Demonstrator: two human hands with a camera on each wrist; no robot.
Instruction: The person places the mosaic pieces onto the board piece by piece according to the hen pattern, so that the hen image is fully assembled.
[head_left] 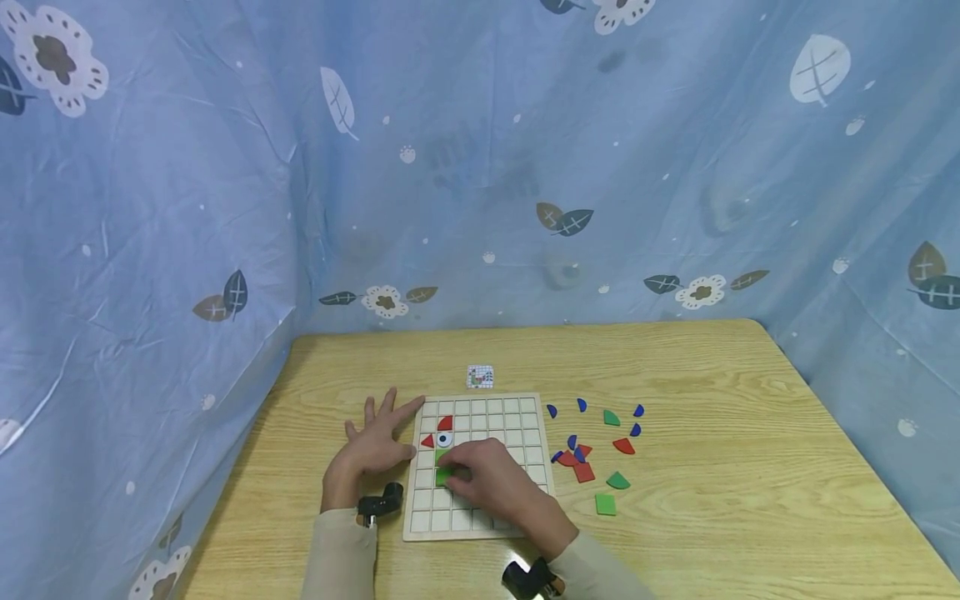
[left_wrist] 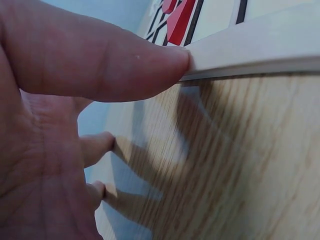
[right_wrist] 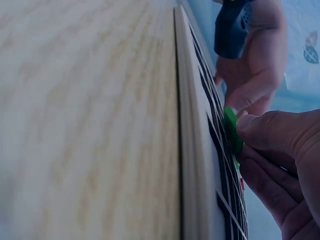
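A wooden grid board [head_left: 512, 422] lies on the table. My left hand [head_left: 372, 447] rests at its left edge with fingers spread; in the left wrist view the thumb [left_wrist: 135, 62] touches the rim. My right hand [head_left: 495, 479] is over the board's left half and pinches a green tile [right_wrist: 231, 127] between thumb and fingers. In the head view this green tile [head_left: 442, 478] shows partly under the fingertips. Just above it, another green piece [head_left: 440, 456] is partly hidden. Higher up sit a white disc with an eye [head_left: 445, 439], a red triangle [head_left: 428, 441] and a red quarter-circle [head_left: 446, 422].
Right of the board lie several loose pieces: blue half-circles [head_left: 581, 405], a red square [head_left: 583, 472], green quarter-circles [head_left: 618, 481] and a green square [head_left: 605, 504]. A small pattern card [head_left: 480, 377] lies behind the board. A blue curtain [head_left: 465, 167] surrounds the table [head_left: 712, 433].
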